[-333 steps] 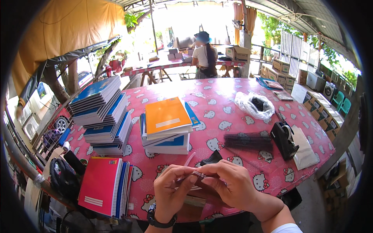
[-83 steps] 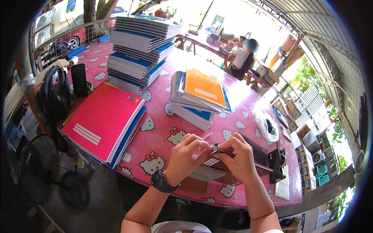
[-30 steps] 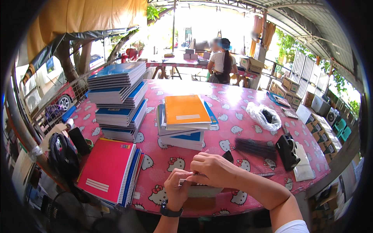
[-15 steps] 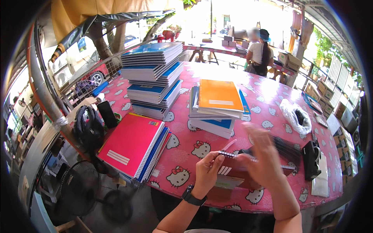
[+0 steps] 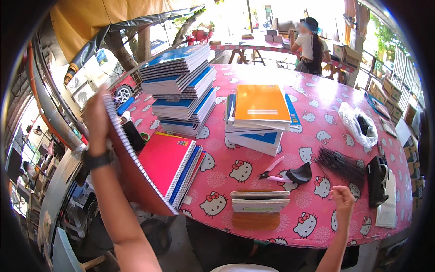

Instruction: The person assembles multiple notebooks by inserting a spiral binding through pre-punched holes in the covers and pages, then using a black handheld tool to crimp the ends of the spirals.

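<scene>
My left hand (image 5: 96,120) is raised at the left, closed on the edge of a dark red spiral notebook (image 5: 136,170), which hangs tilted and blurred over the table's left edge. Under and beside it lies a stack topped by a pink-red spiral notebook (image 5: 165,158). Loosely bent and holding nothing I can see, my right hand (image 5: 343,199) hovers over the right front of the table, near a bundle of black binding coils (image 5: 340,165). Pink-handled pliers (image 5: 274,172) lie beside a small black curved object (image 5: 299,173). In front of me sits a low wooden block stand (image 5: 260,206).
A tall stack of blue-covered spiral notebooks (image 5: 179,84) stands at the back left; an orange-topped stack (image 5: 262,104) is mid-table. At the right are a white plastic bag (image 5: 358,124) and a black desktop device (image 5: 377,181). A person (image 5: 310,47) stands at a far table.
My left hand has carried the notebook from the wooden stand up and left, toward the red stack. My right hand has let go of it and moved right. The pliers and stand are now uncovered.
</scene>
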`<action>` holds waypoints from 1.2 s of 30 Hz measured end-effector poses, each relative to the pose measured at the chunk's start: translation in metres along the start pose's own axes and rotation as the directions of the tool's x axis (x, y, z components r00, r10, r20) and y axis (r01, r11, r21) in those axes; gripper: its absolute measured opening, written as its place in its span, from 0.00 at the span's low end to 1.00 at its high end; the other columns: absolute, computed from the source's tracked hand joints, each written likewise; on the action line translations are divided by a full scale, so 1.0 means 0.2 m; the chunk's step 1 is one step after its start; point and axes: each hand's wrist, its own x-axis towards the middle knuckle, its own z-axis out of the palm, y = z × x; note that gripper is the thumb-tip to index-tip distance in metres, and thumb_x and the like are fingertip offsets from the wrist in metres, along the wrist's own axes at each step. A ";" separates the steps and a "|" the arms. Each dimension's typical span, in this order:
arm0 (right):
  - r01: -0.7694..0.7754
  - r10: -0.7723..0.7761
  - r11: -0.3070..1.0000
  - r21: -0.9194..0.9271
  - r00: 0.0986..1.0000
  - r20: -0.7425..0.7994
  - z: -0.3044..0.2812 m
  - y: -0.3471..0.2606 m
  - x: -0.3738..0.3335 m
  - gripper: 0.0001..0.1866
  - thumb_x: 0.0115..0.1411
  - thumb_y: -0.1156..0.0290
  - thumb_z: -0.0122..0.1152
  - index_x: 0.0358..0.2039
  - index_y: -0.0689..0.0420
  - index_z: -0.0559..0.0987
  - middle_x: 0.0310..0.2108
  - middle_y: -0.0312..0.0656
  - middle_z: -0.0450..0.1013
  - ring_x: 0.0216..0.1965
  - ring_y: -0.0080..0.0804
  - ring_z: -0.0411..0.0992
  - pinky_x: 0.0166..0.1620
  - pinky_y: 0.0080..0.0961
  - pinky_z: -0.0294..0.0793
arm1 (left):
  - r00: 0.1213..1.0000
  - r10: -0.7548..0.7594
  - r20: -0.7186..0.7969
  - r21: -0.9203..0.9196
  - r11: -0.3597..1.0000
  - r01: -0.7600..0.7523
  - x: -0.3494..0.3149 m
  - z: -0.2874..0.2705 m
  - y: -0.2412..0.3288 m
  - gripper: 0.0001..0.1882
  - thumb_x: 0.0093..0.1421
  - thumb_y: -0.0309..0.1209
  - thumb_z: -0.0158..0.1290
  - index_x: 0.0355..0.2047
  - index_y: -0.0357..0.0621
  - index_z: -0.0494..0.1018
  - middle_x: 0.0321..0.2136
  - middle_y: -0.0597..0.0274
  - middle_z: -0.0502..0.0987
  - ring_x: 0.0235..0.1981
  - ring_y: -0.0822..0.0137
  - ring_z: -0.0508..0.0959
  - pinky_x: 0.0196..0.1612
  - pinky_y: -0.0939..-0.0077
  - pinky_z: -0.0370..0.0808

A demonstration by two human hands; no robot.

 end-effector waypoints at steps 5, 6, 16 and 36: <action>0.068 -0.032 0.981 -0.184 0.981 0.191 0.23 0.07 -0.01 0.06 0.55 0.79 0.56 0.34 0.59 0.77 0.29 0.37 0.73 0.26 0.16 0.66 0.29 0.16 0.65 | 0.734 0.369 0.570 0.002 0.893 -0.450 -0.31 0.73 -0.15 0.14 0.59 0.41 0.49 0.27 0.43 0.74 0.28 0.55 0.77 0.32 0.51 0.76 0.35 0.54 0.69; 0.147 -0.112 0.972 -0.185 0.976 0.189 0.26 0.05 -0.01 0.07 0.55 0.80 0.55 0.35 0.60 0.76 0.29 0.37 0.72 0.26 0.18 0.66 0.29 0.17 0.65 | 0.727 0.346 0.593 -0.022 0.910 -0.415 -0.42 0.82 -0.27 0.15 0.59 0.45 0.48 0.28 0.47 0.74 0.34 0.62 0.76 0.41 0.56 0.74 0.44 0.46 0.63; 0.106 -0.108 0.981 -0.160 0.994 -0.005 0.22 0.26 0.04 0.09 0.51 0.84 0.54 0.33 0.60 0.76 0.30 0.37 0.72 0.27 0.22 0.67 0.30 0.18 0.65 | 0.720 -0.085 0.689 0.395 0.877 -0.273 -0.52 1.15 -0.47 0.27 0.62 0.51 0.36 0.32 0.45 0.79 0.37 0.52 0.77 0.45 0.51 0.73 0.53 0.49 0.58; 0.035 -0.023 0.996 -0.083 0.989 0.143 0.21 0.24 0.01 0.06 0.53 0.79 0.58 0.32 0.59 0.76 0.26 0.40 0.70 0.22 0.27 0.68 0.27 0.21 0.68 | 0.617 0.426 0.662 -0.239 0.900 -0.365 -0.73 1.79 0.92 0.21 0.46 0.42 0.63 0.35 0.40 0.75 0.36 0.55 0.75 0.39 0.57 0.76 0.44 0.68 0.73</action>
